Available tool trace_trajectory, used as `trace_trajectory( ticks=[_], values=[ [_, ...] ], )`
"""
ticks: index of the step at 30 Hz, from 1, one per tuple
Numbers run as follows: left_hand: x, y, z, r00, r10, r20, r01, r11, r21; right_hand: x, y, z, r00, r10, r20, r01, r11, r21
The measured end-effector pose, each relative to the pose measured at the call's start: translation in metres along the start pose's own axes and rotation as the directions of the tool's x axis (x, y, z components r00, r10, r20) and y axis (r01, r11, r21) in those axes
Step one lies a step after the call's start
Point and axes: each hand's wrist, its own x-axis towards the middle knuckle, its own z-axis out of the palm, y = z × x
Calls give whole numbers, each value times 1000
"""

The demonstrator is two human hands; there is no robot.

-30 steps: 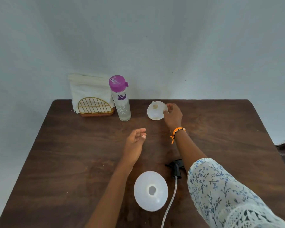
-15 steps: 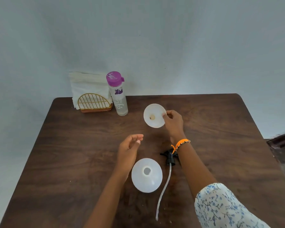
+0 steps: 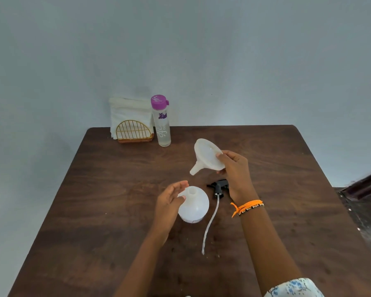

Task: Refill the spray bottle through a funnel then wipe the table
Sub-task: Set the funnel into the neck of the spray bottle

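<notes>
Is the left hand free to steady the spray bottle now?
Probably yes: the left hand is open right beside the spray bottle, nothing between them; the right hand holds the funnel above.

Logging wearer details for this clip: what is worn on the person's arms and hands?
Both hands, the left hand and right hand, are bare, with no gloves. The right wrist carries an orange thread bracelet with a dark beaded strand. A white sleeve with a blue floral print shows on the right arm; the left forearm is uncovered.

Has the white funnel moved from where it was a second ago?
Yes. The funnel, held in the right hand, has come away from the purple-capped bottle at the back, toward the open spray bottle, and is tilted, spout down-left.
</notes>
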Motion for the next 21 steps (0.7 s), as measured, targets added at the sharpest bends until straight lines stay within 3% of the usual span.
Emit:
trace_trajectory(
  ticks=[6, 21],
  values=[
    [-6, -3, 7, 996, 78, 53, -81, 995, 64, -16, 0, -4, 999, 16, 39, -14, 999, -51],
    [4, -10, 10, 991, 132, -39, -122, 974, 189, -17, 9, 0, 995, -79, 57, 95, 926, -365]
  ],
)
